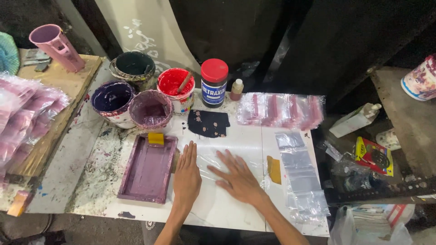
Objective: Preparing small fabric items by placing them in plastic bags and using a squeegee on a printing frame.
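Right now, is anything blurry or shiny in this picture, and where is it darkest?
Head view: the right hand is smeared by motion blur, the left hand sharper; glare streaks the clear plastic sheet and the bags; the white table is brightly lit while the backdrop behind the paint pots falls into deep shadow; edges bend slightly, wide-lens style.

bright overhead light, dark surroundings, slight blur
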